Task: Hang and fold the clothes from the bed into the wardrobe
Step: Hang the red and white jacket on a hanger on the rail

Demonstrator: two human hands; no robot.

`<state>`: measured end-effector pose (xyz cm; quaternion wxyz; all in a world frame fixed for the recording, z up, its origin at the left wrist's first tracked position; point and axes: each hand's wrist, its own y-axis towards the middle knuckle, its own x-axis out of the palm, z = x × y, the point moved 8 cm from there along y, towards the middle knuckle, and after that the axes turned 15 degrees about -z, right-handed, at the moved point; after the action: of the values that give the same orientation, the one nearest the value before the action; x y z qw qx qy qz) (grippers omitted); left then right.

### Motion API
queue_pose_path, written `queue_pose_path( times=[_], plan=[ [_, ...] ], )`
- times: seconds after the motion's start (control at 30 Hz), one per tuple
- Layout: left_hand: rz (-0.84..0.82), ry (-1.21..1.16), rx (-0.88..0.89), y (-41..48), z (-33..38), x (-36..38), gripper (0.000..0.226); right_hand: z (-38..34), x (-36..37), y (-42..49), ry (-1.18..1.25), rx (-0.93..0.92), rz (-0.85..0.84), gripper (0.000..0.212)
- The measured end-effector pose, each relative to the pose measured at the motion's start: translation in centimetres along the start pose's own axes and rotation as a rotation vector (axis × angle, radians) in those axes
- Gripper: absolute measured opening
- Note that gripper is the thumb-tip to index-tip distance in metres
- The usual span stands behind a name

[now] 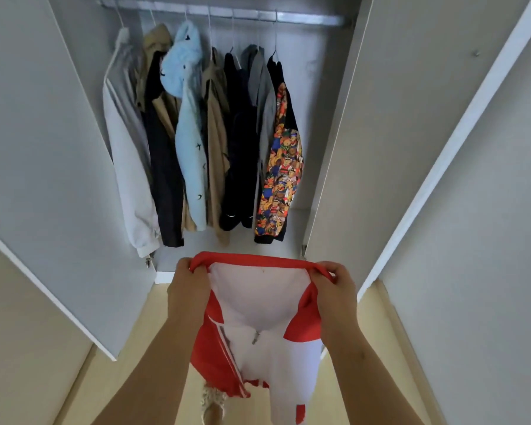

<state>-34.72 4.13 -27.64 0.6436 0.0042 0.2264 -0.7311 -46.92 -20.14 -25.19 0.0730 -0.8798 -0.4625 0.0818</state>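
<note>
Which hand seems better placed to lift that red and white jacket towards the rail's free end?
Probably the right hand: the rail is bare right of the bear-print jacket, on its side. The left hand also grips the red and white jacket.

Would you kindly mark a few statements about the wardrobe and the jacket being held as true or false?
1. The left hand and the right hand both grip the red jacket by its collar. True.
2. The wardrobe doors are closed. False: both stand open, and the hanging clothes show between them.
3. The bear-print jacket hangs at the right end of the row on the rail. True.
4. The blue coat lies on the floor. False: it hangs from the rail among the other clothes.
</note>
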Motion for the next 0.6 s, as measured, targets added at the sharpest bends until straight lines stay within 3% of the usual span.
queue_pose_path(
  times=[0.1,0.23,0.43,0.6],
  plan=[
    [-0.06,-0.221,-0.017,4.0,1.4,0.7,0.019,-0.4,1.7,3.3,0.031,0.022,-0.004,0.017],
    [-0.128,-0.452,-0.023,11.0,5.2,0.3,0.025,-4.4,5.0,9.3,0.035,-0.038,0.041,0.023],
    [-0.263,-0.705,0.117,19.0,13.8,-1.0,0.02,-11.5,9.0,17.0,0.099,-0.14,0.107,0.026],
    [-0.4,-0.91,0.092,22.0,18.5,0.5,0.007,-13.4,9.9,20.7,0.08,-0.135,0.138,0.024]
  ],
)
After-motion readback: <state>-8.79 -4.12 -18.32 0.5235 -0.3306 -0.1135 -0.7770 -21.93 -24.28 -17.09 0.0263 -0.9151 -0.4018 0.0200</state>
